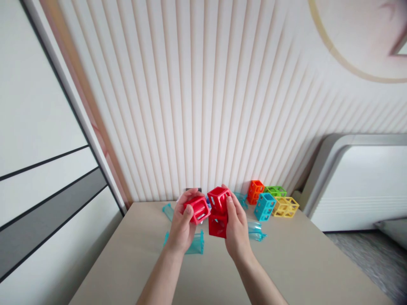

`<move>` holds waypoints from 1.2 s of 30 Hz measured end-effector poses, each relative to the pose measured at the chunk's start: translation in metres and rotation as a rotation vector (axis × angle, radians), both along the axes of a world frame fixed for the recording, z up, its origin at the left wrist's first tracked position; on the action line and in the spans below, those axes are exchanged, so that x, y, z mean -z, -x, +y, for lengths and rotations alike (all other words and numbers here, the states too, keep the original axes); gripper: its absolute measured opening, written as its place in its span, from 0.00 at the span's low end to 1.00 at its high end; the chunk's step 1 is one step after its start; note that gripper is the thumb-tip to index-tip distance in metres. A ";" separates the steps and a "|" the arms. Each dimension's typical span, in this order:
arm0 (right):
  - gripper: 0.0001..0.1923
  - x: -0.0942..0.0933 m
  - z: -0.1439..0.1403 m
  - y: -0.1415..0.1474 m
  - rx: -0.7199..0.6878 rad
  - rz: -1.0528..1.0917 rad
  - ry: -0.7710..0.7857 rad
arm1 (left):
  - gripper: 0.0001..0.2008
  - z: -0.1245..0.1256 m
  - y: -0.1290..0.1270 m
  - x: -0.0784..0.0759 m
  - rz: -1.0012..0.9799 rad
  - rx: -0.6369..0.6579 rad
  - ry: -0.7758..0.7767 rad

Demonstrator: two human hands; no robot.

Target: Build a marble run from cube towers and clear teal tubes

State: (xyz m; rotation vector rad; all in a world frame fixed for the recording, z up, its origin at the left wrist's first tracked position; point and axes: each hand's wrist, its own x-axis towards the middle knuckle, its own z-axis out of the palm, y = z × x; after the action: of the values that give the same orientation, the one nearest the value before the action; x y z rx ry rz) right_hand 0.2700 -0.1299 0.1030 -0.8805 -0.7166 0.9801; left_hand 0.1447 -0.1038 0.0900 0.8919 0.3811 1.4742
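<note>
Between the fingers and thumb of my left hand (183,224) is a red open-frame cube (201,209), tilted on its side. My right hand (237,224) grips a red block of two open-frame cubes (218,218), one above the other. The two red pieces are close together with a narrow gap between them, held above the table. Beneath my left hand lies a translucent blue-green plastic piece (195,243). Another such piece (256,231) rests just right of my right hand. Items behind my hands are partly hidden.
On the table (133,254), at the back right, stand an orange block (255,192), a blue block (264,207), a yellow block (286,206) and a green block (275,191). A ribbed wall (190,106) rises behind. A white cabinet (38,169) is at left, a headboard (362,182) at right.
</note>
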 end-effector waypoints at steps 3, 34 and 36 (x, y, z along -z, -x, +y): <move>0.32 -0.005 -0.006 -0.005 -0.028 -0.039 0.005 | 0.24 -0.005 -0.002 0.002 0.020 -0.034 0.055; 0.22 -0.006 -0.016 -0.011 -0.125 -0.405 -0.073 | 0.26 -0.029 0.014 -0.012 0.471 -0.071 -0.122; 0.24 -0.008 -0.018 -0.010 -0.192 -0.363 -0.026 | 0.26 -0.030 0.012 -0.012 0.432 -0.095 -0.108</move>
State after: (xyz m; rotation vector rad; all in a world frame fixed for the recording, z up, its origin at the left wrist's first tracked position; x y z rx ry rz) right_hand 0.2804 -0.1479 0.1108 -0.9919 -1.1365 0.9875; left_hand 0.1326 -0.1335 0.1024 1.2995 0.6733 1.3918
